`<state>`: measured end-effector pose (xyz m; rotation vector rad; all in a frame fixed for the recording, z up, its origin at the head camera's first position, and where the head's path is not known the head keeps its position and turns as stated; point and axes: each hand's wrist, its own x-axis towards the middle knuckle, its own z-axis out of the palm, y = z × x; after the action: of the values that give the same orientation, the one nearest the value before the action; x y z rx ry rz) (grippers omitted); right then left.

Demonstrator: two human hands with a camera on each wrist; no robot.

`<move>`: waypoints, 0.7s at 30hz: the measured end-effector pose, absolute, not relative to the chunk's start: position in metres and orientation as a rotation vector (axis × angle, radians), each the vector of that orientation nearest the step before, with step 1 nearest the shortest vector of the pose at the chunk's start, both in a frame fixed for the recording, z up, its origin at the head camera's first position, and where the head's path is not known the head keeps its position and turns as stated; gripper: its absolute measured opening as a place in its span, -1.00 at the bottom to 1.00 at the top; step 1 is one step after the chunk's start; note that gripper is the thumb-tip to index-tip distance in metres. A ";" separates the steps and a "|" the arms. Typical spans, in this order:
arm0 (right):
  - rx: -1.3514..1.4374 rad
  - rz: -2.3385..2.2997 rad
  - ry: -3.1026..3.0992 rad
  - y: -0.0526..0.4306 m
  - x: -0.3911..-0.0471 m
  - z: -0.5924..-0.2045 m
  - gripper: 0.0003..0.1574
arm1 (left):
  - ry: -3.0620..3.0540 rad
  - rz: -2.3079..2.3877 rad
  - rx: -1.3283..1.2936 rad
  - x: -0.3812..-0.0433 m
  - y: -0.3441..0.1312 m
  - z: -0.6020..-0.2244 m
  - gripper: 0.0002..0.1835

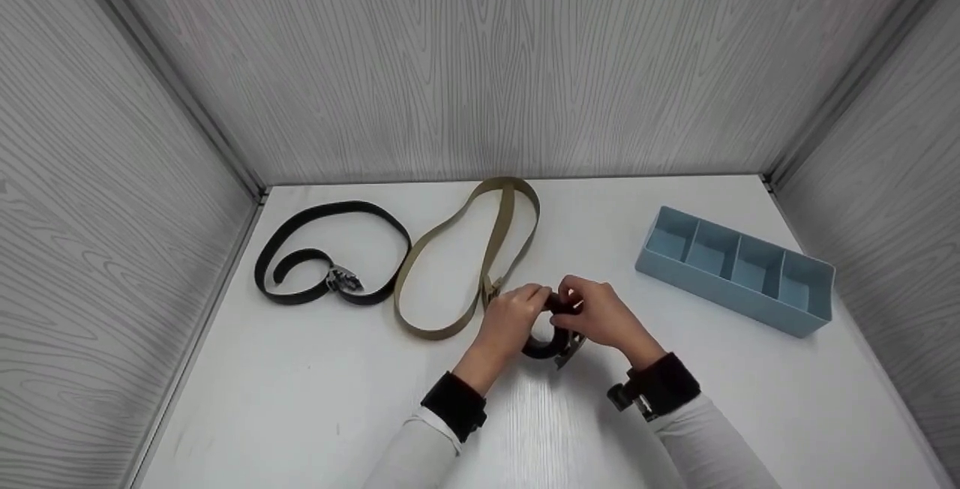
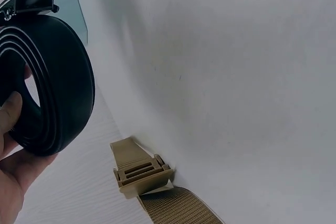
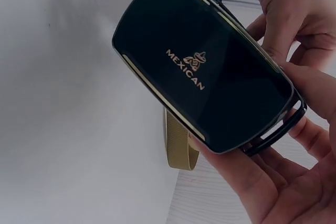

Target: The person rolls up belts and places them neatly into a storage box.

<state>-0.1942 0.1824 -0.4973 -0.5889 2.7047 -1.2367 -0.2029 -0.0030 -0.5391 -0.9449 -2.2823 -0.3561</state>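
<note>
A black belt (image 2: 71,85), wound into a coil of several layers, is held between both hands above the table. My left hand (image 1: 511,318) pinches the coil, its thumb inside the ring and fingers around the outside in the left wrist view. My right hand (image 1: 604,316) grips the same belt on its buckle side. In the right wrist view the buckle (image 3: 202,72) shows a glossy dark face with gold strips and the word MEXICAN. Just left of the hands lies a tan webbing belt (image 1: 504,226); its clasp (image 2: 140,174) appears below the coil in the left wrist view.
Another black belt (image 1: 330,208) lies in a loose loop with a silvery buckle on the left of the white table (image 1: 300,406). A blue tray (image 1: 712,290) with several compartments stands at the right. Grey wood-grain panels (image 1: 480,61) enclose the back and sides.
</note>
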 end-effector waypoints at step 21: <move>-0.475 -1.200 2.803 0.174 -0.189 -0.502 -0.67 | -2.457 -0.471 -0.843 -0.200 0.000 -0.542 -0.81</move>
<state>-0.1886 0.1740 -0.5021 -0.4746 2.8028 -1.1997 -0.2002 0.0003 -0.5418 -0.8432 -2.4569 -0.4710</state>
